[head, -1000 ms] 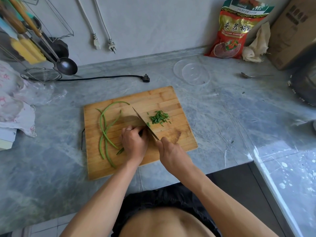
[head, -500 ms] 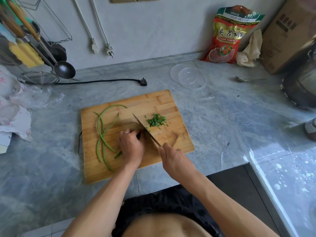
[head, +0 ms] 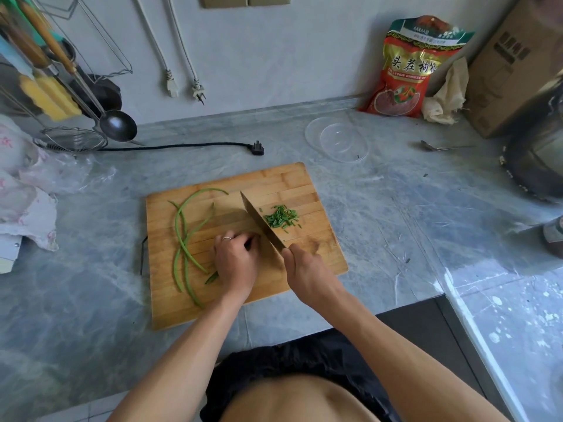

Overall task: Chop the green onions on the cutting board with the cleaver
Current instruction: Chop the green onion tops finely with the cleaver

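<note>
From the head view the chopping looks barely begun — a small heap of cut pieces [head: 281, 216] lies right of the cleaver [head: 262, 224], which the right hand [head: 307, 269] grips by its handle, while the left hand [head: 236, 258] curls over the stalk being cut and several long, thin, curved green onions [head: 182, 239] wait whole on the left of the cutting board [head: 170, 312].

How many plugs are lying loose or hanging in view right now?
3. Two white plugs hang on their cords against the wall, side by side. One black plug lies on the counter behind the cutting board. More could be outside the frame.
</note>
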